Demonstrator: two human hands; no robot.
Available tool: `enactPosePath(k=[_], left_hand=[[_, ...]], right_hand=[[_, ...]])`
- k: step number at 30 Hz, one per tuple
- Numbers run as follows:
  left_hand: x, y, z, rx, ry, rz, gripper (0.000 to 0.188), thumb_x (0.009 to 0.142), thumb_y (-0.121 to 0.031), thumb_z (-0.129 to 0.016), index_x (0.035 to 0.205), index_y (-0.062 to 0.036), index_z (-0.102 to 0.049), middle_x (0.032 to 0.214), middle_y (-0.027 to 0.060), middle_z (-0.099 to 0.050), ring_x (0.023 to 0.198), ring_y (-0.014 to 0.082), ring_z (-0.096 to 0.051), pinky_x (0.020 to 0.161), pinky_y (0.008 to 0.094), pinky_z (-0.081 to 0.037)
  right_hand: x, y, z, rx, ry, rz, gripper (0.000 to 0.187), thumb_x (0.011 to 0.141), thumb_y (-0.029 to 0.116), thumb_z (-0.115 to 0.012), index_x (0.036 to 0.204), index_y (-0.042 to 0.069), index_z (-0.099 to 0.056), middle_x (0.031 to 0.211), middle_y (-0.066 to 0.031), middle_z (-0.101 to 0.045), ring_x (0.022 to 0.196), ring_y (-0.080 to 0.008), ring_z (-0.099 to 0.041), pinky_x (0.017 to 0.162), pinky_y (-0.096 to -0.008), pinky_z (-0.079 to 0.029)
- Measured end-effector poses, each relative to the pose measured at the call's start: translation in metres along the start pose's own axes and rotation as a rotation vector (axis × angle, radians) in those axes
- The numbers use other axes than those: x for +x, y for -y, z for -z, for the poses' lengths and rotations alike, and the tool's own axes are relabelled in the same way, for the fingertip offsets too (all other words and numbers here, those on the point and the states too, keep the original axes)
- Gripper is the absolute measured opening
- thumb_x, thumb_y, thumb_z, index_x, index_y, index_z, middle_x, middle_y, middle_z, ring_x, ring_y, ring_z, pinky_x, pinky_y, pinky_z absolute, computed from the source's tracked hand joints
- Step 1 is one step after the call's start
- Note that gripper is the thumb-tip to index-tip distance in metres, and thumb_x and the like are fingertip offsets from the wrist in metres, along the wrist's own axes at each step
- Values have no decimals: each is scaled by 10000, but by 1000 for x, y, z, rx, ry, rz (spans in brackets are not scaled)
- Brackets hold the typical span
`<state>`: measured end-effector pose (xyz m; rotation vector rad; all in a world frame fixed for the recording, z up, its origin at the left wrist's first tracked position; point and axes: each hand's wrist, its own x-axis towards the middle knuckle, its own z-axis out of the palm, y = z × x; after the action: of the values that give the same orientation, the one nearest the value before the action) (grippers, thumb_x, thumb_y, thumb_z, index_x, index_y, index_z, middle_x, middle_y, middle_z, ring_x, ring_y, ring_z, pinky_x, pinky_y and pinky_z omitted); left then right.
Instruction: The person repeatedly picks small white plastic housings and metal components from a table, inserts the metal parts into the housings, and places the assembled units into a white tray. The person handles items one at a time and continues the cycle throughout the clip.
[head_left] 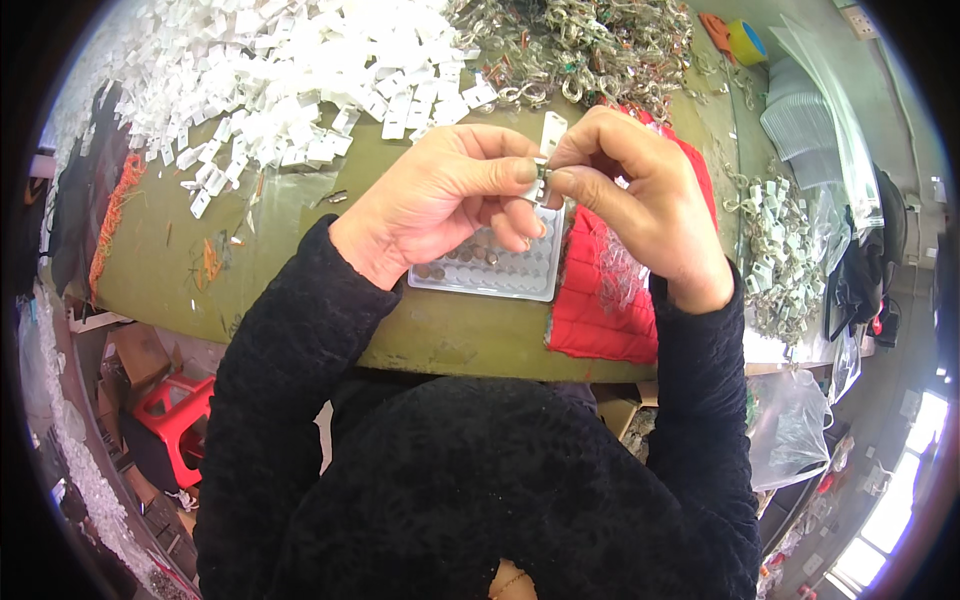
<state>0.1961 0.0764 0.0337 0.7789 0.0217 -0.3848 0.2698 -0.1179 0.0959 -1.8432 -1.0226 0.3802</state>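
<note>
Left hand (455, 190): pinches small flat white plastic piece (552, 133) at its fingertips
Right hand (640, 195): narrow pinch against the piece, grasped part hidden

The small part (543, 171) pinched between the left hand (455, 185) and right hand (640, 195) is too small to identify. The left hand hides the upper-left portion of the tray (485, 291). The upper edge crops the white-tag pile (270, 70) and clasp pile (600, 45).
</note>
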Motion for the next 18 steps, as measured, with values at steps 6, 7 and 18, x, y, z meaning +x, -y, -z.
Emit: enactPosePath(k=[6,7,18], left_hand=[[0,4,-2,1,31,-18,305,908,-182,-697,1096,46,-623,920,149,-698,614,144,-689,547,275,-586],[-1,4,-3,9,55,-33,304,902,-182,-703,1090,46,-628,916,150,-699,606,150,-687,544,278,-582],[3,1,3,39,63,40,290,884,-139,-699,1109,34,-642,918,146,-700,612,180,-685,569,309,-592]], right_hand=[[7,-4,12,185,139,-218,153,815,72,-731,891,10,-614,826,-41,-645,761,-109,-597,677,-274,-477],[9,-6,12,226,146,-279,173,809,72,-739,902,9,-608,832,-43,-646,762,-111,-597,680,-271,-476],[7,6,20,337,155,-188,147,865,97,-713,962,-10,-688,846,-36,-698,805,-87,-626,750,-253,-493]])
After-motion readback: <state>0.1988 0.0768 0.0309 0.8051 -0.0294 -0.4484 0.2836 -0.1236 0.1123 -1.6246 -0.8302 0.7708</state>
